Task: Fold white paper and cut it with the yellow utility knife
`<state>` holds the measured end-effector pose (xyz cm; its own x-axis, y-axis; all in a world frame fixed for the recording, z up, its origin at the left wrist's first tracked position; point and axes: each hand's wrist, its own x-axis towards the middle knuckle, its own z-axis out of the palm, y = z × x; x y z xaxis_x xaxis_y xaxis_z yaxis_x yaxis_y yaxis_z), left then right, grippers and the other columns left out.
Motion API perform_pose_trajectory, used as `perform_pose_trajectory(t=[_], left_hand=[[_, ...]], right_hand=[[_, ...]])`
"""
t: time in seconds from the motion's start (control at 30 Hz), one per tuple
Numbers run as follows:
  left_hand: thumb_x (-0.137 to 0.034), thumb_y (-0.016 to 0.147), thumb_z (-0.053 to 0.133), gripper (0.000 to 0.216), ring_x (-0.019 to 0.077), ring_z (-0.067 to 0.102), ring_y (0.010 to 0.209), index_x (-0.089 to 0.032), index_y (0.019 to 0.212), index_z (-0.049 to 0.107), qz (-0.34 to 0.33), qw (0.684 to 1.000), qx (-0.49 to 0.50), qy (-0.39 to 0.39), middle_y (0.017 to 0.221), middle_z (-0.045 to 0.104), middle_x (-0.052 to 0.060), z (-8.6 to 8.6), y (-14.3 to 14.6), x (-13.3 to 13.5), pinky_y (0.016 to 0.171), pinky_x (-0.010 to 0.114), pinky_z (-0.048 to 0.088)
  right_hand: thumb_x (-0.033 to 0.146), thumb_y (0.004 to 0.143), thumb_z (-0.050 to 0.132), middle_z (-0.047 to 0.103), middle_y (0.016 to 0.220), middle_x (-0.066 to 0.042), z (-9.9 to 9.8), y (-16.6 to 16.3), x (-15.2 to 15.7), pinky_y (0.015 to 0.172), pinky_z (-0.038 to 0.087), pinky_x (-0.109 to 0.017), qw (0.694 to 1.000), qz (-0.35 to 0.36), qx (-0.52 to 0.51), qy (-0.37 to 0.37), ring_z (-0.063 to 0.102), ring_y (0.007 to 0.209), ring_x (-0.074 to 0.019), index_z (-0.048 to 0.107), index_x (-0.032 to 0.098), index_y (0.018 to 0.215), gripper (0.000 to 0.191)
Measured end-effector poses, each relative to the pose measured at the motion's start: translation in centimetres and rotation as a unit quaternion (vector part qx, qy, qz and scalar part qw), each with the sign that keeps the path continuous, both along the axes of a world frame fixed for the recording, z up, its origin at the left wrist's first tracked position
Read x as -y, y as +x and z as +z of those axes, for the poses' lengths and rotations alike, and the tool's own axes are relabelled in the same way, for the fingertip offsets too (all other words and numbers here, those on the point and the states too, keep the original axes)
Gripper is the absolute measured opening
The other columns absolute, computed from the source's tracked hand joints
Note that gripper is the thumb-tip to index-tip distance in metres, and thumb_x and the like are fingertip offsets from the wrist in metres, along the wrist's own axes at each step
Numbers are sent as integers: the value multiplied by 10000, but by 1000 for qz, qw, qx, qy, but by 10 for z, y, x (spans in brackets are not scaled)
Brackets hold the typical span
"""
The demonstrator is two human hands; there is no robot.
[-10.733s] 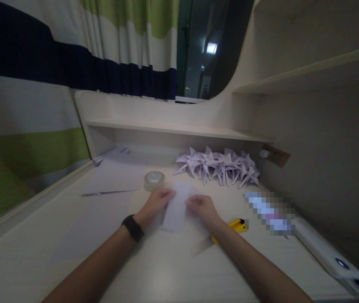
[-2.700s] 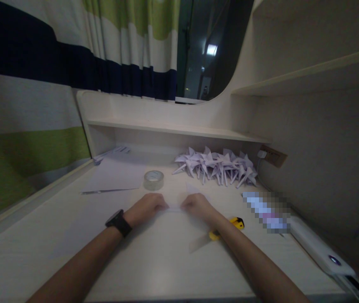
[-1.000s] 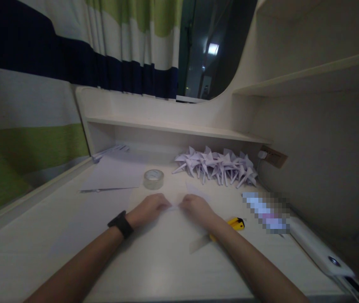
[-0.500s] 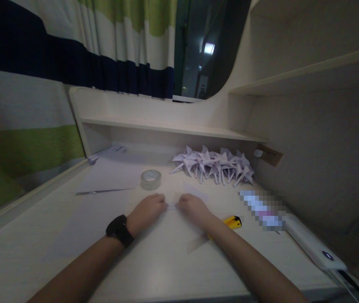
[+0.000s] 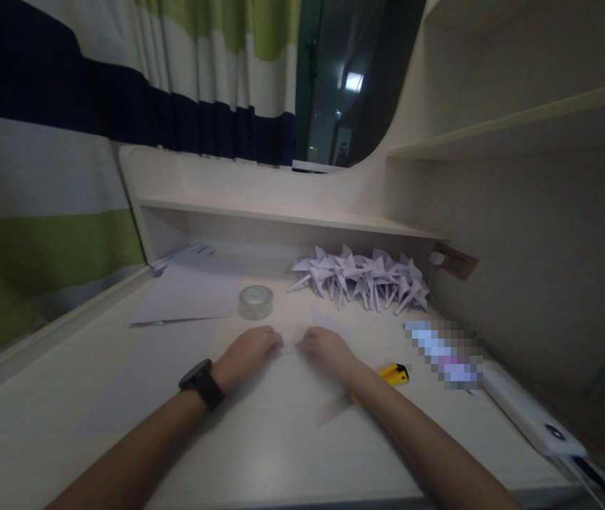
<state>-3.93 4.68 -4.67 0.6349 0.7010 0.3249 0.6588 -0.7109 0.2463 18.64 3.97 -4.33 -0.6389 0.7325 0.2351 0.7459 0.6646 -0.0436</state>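
My left hand [image 5: 249, 354], with a black watch on the wrist, is closed on one end of a narrow white paper piece [image 5: 289, 350]. The other end is in my closed right hand [image 5: 329, 354]. Both hands rest low over the desk, fingertips curled and slightly blurred; whether the paper is rolled or folded I cannot tell. Just behind my right hand lies a white sheet of paper [image 5: 330, 319]. A roll of clear tape [image 5: 256, 303] sits beyond my left hand. Partly under my right forearm is a yellow utility knife [image 5: 395, 374].
Several white paper pinwheels [image 5: 360, 276] are heaped at the back beneath the shelf [image 5: 281, 216]. Paper sheets [image 5: 196, 287] lie at the left, another sheet [image 5: 132, 386] nearer me. To the right are a blurred-out bright object [image 5: 440, 350] and a white power strip [image 5: 530, 411].
My left wrist has turned a little, tilting the watch. Both hands keep almost the same place, still holding the paper piece between them. The view has shifted very slightly.
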Motion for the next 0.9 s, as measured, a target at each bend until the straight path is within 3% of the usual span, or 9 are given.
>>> perform_pose_trajectory(t=[0.37,0.73,0.9], left_hand=[[-235,872,534,182,179,625,837,-180,873,708,-28,995,33,-85,885,714,48,-1,-7,-15,762,277,425],[-220,870,522,197,198,630,835,-170,846,711,-12,998,32,-49,869,717,63,-4,-8,-14,769,295,428],[-155,857,495,219,193,623,811,-185,802,705,-9,999,-32,10,821,693,58,4,-4,-5,728,282,420]], right_hand=[[147,837,578,658,818,-32,0,-1,1,669,371,-219,998,6,-55,-23,584,750,-137,730,208,910,179],[109,815,579,626,769,-12,3,0,2,627,336,-217,999,24,-31,-13,550,685,-120,726,212,832,181],[117,827,565,621,765,-15,1,0,2,648,349,-221,999,25,-26,-4,560,717,-128,716,206,798,177]])
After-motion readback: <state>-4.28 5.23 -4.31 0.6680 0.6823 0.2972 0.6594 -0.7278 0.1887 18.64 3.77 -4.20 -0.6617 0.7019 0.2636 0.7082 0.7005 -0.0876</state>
